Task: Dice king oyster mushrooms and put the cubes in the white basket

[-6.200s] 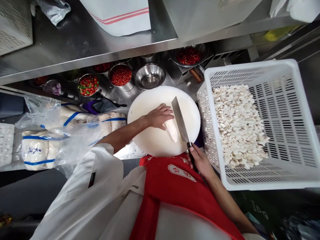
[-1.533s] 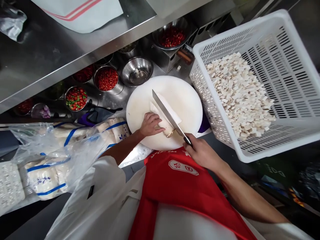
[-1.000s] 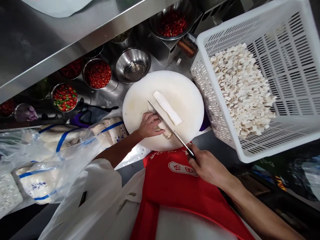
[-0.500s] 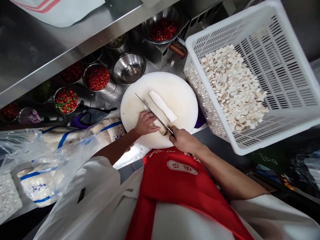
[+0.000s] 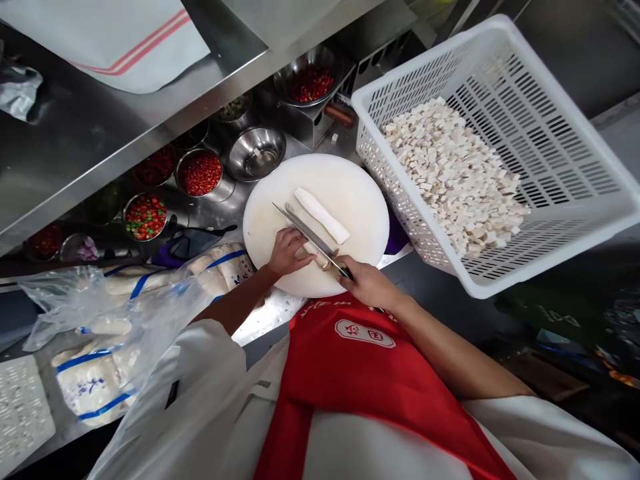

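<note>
On the round white cutting board (image 5: pixel 360 187), my right hand (image 5: pixel 367 280) is closed round the handle of a long knife (image 5: pixel 311 235), its blade pointing up and to the left. My left hand (image 5: pixel 289 252) presses with bent fingers on a pale mushroom piece (image 5: pixel 319 257) just below the blade. A long white slice (image 5: pixel 323 215) lies above the knife, with a thinner strip partly covered by the blade. Right of the board stands a white slatted basket (image 5: pixel 415 217) holding many small white cubes (image 5: pixel 455 173).
Behind the board are a steel bowl (image 5: pixel 256 153), a pot of chopped red chili (image 5: pixel 199 172) and a pot of red and green pieces (image 5: pixel 145 217). Plastic-wrapped packs (image 5: pixel 90 387) lie at the left. A steel shelf (image 5: pixel 165 113) overhangs the upper left.
The view has shifted slightly. The knife blade has tilted, so more of its flat side shows beside the mushroom piece. Both hands keep about the same places on the board.
</note>
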Demonstrator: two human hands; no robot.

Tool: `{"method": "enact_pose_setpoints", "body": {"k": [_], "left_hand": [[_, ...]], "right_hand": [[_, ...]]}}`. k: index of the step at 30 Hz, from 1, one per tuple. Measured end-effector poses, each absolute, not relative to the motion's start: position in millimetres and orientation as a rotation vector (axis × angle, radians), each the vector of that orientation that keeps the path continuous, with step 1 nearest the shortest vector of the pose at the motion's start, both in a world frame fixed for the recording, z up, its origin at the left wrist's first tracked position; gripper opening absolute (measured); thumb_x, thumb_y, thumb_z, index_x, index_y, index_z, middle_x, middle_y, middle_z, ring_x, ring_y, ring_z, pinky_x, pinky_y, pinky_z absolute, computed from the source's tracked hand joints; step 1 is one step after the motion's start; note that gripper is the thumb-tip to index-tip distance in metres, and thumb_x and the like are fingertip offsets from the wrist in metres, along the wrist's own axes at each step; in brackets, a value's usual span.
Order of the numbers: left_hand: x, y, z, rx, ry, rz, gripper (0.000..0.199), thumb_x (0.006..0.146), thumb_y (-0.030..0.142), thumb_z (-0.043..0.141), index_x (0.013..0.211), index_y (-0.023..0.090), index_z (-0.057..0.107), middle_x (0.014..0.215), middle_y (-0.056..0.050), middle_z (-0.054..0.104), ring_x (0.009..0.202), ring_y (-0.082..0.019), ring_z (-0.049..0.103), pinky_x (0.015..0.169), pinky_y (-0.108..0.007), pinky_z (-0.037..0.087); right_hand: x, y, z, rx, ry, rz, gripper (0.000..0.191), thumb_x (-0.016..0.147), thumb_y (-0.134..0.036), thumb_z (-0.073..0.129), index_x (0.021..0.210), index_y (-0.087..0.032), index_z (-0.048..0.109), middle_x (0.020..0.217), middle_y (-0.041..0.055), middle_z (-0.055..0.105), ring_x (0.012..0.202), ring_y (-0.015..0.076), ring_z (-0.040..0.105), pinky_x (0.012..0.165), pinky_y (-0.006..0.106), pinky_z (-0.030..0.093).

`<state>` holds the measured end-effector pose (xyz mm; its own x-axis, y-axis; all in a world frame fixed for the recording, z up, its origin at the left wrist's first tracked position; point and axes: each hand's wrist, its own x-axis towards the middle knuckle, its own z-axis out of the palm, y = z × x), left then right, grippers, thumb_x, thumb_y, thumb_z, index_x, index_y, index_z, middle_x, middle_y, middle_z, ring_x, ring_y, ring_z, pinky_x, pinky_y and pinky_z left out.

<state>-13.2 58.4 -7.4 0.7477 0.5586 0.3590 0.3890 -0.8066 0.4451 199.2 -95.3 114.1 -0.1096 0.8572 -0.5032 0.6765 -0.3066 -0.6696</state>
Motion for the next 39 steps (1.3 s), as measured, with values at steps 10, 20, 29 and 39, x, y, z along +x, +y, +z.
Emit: {"method": "enact_pose_setpoints", "body": {"k": [10,20,29,39], "left_hand": [[-14,55,-5,2.618,0.696,0.755,0.046,0.077,0.057,0.072,0.103,0.02,0.063,0.105,-0.011,0.061,0.108,-0.027,0.055,0.095,-0.048,0.047],[-16,55,-11,2.631,0.612,0.815,0.04,0.078,0.056,0.071,0.096,0.021,0.062,0.1,-0.008,0.064,0.101,-0.024,0.059,0.091,-0.045,0.05],[-16,56,-10,2.565,0.663,0.652,0.039,0.08,0.058,0.068,0.096,0.023,0.066,0.103,-0.008,0.064,0.106,-0.026,0.058,0.093,-0.047,0.05],[-14,55,-12,2.516,0.642,0.659,0.039,0.082,0.059,0.066,0.095,0.022,0.066,0.103,-0.007,0.065,0.107,-0.025,0.057,0.095,-0.047,0.049]], "right_hand": [[197,-57,104,-1.873,-1.635,1.412,0.045,0.101,-0.042,0.037,0.137,-0.02,0.052,0.112,0.0107,0.072,0.105,0.0257,0.066,0.087,0.031,0.045],[210,-104,163,-2.062,-1.758,1.385,0.038,0.093,-0.025,0.045,0.128,-0.015,0.057,0.084,0.0084,0.071,0.073,0.0214,0.065,0.064,0.028,0.038],[205,-124,178,-2.084,-1.816,1.507,0.032,0.092,-0.02,0.042,0.12,-0.015,0.056,0.081,0.0084,0.069,0.073,0.0227,0.064,0.064,0.031,0.033],[205,-109,168,-2.166,-1.697,1.642,0.026,0.093,-0.024,0.045,0.115,-0.017,0.057,0.078,0.0071,0.07,0.069,0.0204,0.063,0.061,0.028,0.033]]}}
